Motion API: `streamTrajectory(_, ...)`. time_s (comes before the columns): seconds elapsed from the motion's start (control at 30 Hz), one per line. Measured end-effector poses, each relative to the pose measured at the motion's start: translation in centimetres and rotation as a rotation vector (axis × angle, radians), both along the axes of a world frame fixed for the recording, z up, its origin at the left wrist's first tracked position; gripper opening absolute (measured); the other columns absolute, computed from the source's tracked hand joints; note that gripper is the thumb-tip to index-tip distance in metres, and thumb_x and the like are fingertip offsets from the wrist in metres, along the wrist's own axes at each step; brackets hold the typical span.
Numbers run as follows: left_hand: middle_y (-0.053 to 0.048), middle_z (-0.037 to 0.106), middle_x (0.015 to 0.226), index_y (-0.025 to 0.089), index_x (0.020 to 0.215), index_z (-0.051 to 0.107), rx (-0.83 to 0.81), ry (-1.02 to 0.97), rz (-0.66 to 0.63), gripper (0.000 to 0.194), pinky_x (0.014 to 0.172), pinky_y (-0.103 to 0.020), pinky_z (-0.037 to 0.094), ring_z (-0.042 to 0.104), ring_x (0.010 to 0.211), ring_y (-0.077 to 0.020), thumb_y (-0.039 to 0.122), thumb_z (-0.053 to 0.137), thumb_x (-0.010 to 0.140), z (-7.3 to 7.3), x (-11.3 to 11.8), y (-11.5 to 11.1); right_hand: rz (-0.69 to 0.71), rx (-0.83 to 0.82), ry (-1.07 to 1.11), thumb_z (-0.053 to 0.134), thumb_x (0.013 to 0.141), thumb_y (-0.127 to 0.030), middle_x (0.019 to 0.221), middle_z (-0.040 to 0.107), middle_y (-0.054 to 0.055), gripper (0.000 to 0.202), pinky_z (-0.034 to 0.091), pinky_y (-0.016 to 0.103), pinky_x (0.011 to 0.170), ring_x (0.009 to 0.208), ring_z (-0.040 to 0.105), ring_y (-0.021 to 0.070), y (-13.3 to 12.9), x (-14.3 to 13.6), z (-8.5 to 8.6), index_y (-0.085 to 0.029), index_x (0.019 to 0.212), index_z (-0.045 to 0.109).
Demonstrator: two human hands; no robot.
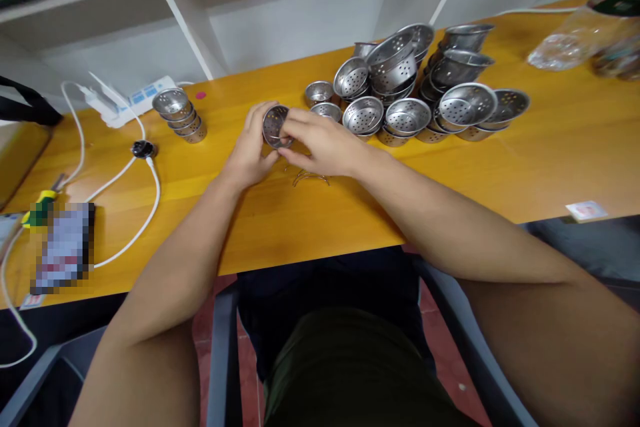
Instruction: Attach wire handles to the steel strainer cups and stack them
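My left hand (250, 150) is wrapped round a small perforated metal cup (273, 125), its open mouth tilted up toward me. My right hand (323, 140) is closed at the cup's right rim, with its fingertips reaching over the opening and the thumb below. What those fingertips pinch is too small to make out. Just under my right hand, several thin curved wires (311, 177) lie on the wooden table (300, 220).
Many perforated metal cups (407, 117) are piled to the right. At left stands a short stack of cups (183, 117), near a white power strip (145, 100), white cables and a phone-like blurred object (65, 247). A clear plastic bottle (570, 40) lies far right.
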State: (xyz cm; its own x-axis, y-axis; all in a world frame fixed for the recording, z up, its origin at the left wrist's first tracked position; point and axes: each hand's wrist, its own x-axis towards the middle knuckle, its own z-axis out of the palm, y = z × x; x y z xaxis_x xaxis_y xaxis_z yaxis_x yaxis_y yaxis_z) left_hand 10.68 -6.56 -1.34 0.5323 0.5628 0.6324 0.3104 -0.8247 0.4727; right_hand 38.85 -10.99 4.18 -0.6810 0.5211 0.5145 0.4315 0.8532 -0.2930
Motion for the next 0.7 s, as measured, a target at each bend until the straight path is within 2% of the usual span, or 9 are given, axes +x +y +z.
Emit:
streamTrajectory(0.1,-0.020,0.069,0.175,0.030,0.181,0.052,-0.005,0.002,0.007,0.101,0.148,-0.073,0.058,0.070,0.167,-0.0446,0.088,0.092,0.109,-0.7,0.8,-0.4,-0.020,-0.037,0.082,0.059,0.132,-0.038,0.138,0.085,0.015,0.025,0.062,0.048,0.109,0.122,0.078,0.0338,0.2,0.1,0.1,-0.023,0.136,0.079)
streamTrajectory(0.2,-0.016,0.080,0.155,0.028,0.162,0.064,-0.143,-0.056,0.022,0.103,0.129,-0.065,0.072,0.084,0.145,-0.0418,0.096,0.103,0.094,-1.0,2.0,-1.4,-0.005,-0.024,0.075,0.052,0.133,-0.033,0.145,0.089,0.013,0.034,0.061,0.046,0.111,0.130,0.082,0.0335,0.2,0.1,0.2,-0.025,0.151,0.080)
streamTrajectory(0.27,-0.013,0.084,0.143,0.028,0.153,0.068,-0.251,-0.092,-0.004,0.102,0.120,-0.062,0.077,0.089,0.133,-0.0393,0.097,0.107,0.088,-0.8,2.5,-2.0,0.016,-0.014,0.060,0.052,0.132,-0.029,0.145,0.091,0.013,0.038,0.061,0.046,0.111,0.131,0.084,0.0338,0.2,0.2,0.2,-0.024,0.153,0.083)
streamTrajectory(0.4,-0.013,0.086,0.143,0.027,0.156,0.072,-0.415,-0.123,-0.112,0.102,0.119,-0.058,0.079,0.090,0.137,-0.0387,0.095,0.108,0.088,0.0,2.9,-2.5,0.024,-0.067,0.103,0.054,0.129,-0.028,0.142,0.093,0.012,0.038,0.063,0.049,0.115,0.128,0.086,0.0334,0.6,0.4,0.4,-0.024,0.149,0.087)
streamTrajectory(0.53,-0.013,0.086,0.142,0.028,0.155,0.073,-0.438,-0.116,-0.132,0.100,0.117,-0.057,0.081,0.091,0.135,-0.0382,0.094,0.108,0.089,0.2,2.7,-2.5,0.054,-0.169,0.154,0.058,0.128,-0.033,0.135,0.094,0.012,0.036,0.065,0.052,0.118,0.125,0.086,0.0336,0.8,0.6,0.8,-0.023,0.145,0.089)
streamTrajectory(0.63,-0.014,0.084,0.145,0.029,0.156,0.071,-0.430,-0.110,-0.102,0.101,0.117,-0.061,0.080,0.090,0.135,-0.0391,0.096,0.106,0.089,0.0,2.3,-2.4,0.079,-0.249,0.267,0.061,0.131,-0.048,0.133,0.092,0.012,0.039,0.069,0.052,0.116,0.123,0.086,0.0327,0.6,0.4,0.5,-0.023,0.143,0.088)
streamTrajectory(0.7,-0.015,0.083,0.149,0.029,0.159,0.070,-0.406,-0.115,-0.036,0.106,0.123,-0.065,0.076,0.087,0.139,-0.0408,0.098,0.107,0.087,-0.1,1.7,-2.1,0.008,-0.288,0.401,0.058,0.133,-0.063,0.129,0.090,0.013,0.049,0.072,0.051,0.111,0.118,0.086,0.0319,0.4,-0.1,0.0,-0.025,0.152,0.083)
